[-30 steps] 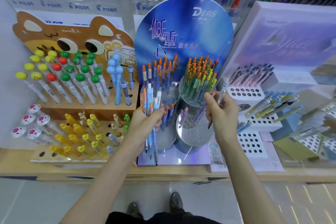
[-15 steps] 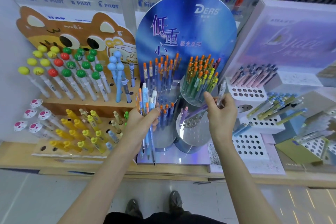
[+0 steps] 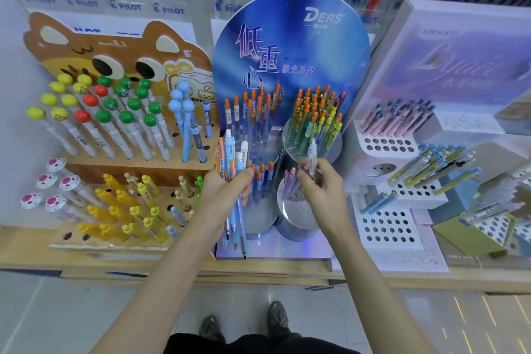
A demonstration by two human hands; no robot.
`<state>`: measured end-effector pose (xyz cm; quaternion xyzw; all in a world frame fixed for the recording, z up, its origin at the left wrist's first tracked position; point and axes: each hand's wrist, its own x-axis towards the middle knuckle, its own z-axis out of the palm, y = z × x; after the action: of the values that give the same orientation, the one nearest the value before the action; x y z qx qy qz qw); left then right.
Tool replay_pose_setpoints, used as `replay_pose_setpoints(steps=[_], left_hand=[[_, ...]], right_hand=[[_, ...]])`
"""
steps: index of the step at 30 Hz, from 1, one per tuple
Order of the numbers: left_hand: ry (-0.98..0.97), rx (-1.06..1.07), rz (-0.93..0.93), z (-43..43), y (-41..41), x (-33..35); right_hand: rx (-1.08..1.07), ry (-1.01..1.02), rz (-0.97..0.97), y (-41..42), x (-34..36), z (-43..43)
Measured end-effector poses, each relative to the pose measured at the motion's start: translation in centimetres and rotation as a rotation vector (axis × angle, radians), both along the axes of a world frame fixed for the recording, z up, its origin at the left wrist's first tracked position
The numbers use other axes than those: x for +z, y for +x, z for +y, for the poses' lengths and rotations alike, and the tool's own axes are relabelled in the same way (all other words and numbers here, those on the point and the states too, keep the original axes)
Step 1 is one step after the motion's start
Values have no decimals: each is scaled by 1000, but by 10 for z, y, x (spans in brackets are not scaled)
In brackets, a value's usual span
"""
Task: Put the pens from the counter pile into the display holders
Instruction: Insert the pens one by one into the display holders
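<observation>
Head view, nearest first: left hand (image 3: 227,191) curled tight round a bundle of pens (image 3: 234,158), blue and white barrels, orange caps, tips pointing down, barrel print too small to read. Just beside, right hand (image 3: 323,194) pinching a single clear pen (image 3: 312,154) upright in front of the round clear holders (image 3: 298,210). Behind those, blue board (image 3: 290,52) marked "DERS". Farthest back, shelf strip (image 3: 129,6) repeating "PILOT".

One left hand (image 3: 227,192), one right hand (image 3: 324,192), one pen bundle (image 3: 234,152), one clear pen (image 3: 312,152), two shoes (image 3: 211,327) (image 3: 277,316), three red-topped pens (image 3: 90,100) far left.
</observation>
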<state>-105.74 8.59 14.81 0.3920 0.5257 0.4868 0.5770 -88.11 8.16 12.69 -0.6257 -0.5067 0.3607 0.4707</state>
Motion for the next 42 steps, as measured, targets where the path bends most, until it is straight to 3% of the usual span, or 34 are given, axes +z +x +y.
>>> replay_pose_setpoints(steps=[13,15,18,20,24,32,37,42], left_hand=[[5,-71,-30,-3,-3,5],[12,-88,-51,-4,-3,6],[-4,-86,-95,-5,-4,8],[-11,-39,-117,-3,-4,9],[-3,81,-55,0,-6,8],[-27,199,-109,4,-19,10],[-8,275,-32,0,-18,9],[-55,225,-60,-3,-24,6]], right_hand=[[72,-50,-54,10,5,4],[84,-34,-11,11,12,-1],[-75,110,129,7,27,-17],[-19,137,208,-7,42,-27],[271,-43,230,-63,52,-36],[197,-161,175,-92,37,-33],[222,-224,285,-90,35,-33],[148,-251,272,-65,25,-33]])
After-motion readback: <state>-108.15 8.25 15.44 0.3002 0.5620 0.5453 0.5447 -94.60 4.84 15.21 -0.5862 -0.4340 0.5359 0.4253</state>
